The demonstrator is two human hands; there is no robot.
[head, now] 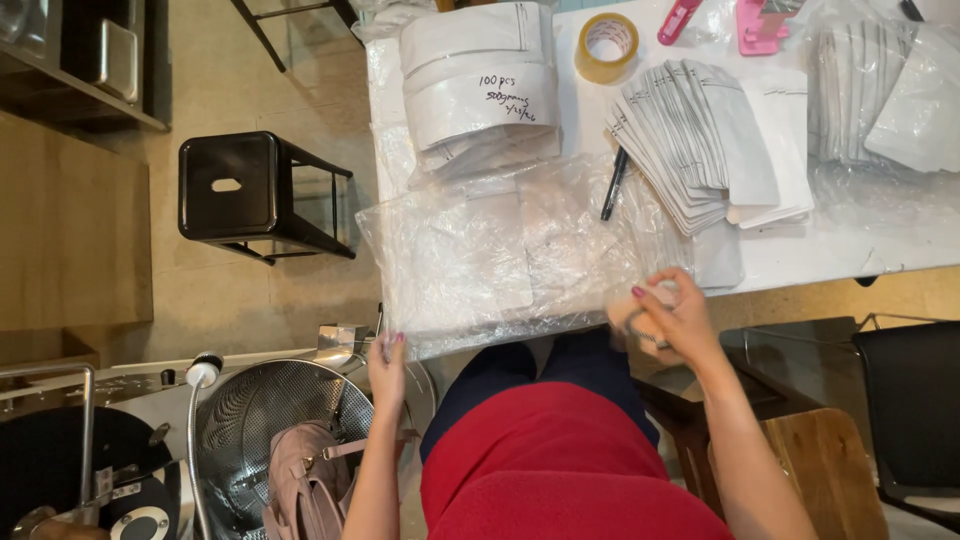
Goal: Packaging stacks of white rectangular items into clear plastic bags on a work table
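She is seated at the near edge of a white surface (800,250), looking down over a red top and dark trousers, with a large crinkled clear plastic bag (500,260) spread in front of her and hanging over the edge toward her lap. Her left hand (387,362) is low at the bag's near left corner, fingers closed in a pinch on the plastic there. Her right hand (672,315) is at the bag's near right side, fingers curled around what looks like a small pale item together with the plastic; exactly what it grips I cannot tell. Flat white pouches show faintly through the bag. Farther back on the surface sits a bundle of white pouches (480,85) wrapped in clear film, and beside it a roll of tan packing tape (607,46). To the right, a fanned stack of white pouches (700,140) lies spread out, with a black pen (613,185) just beside its left edge, and another wrapped pile of pouches (880,95) near the far right. A black metal stool (255,195) stands on the floor to the left, and a perforated metal bowl (280,420) holding a pink bag (305,485) sits near her left arm.
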